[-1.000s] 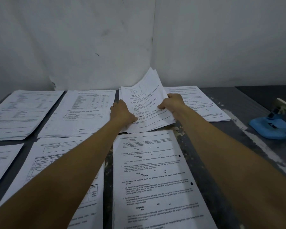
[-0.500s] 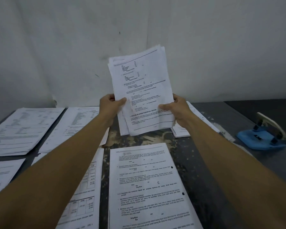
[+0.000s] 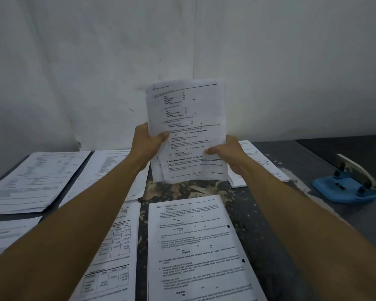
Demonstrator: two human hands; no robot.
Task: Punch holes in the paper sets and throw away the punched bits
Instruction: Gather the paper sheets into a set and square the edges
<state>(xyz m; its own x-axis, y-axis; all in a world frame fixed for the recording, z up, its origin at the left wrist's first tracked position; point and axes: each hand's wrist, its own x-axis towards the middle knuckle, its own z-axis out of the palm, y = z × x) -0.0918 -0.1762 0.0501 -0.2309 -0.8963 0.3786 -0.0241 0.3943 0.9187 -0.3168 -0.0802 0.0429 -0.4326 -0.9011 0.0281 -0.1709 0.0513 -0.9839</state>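
Observation:
I hold a set of printed pages [image 3: 187, 118] upright above the middle of the table, its bottom edge near the tabletop. My left hand [image 3: 147, 142] grips its left edge and my right hand [image 3: 228, 153] grips its lower right edge. A blue hole punch [image 3: 345, 187] with a pale lever sits at the right of the table, apart from both hands. In front of me lies a paper set [image 3: 204, 246] with two punched holes along its right edge.
More paper sets lie flat: a far-left paper set [image 3: 33, 179], one under my left forearm [image 3: 109, 246], a near-left sheet [image 3: 7, 235] and a back-right set [image 3: 263, 166] behind my right hand. The grey table [image 3: 313, 213] meets a white wall [image 3: 96, 61].
Both hands picked the paper set up from the back of the table and stood it upright; since half a second ago it has dropped slightly toward the tabletop.

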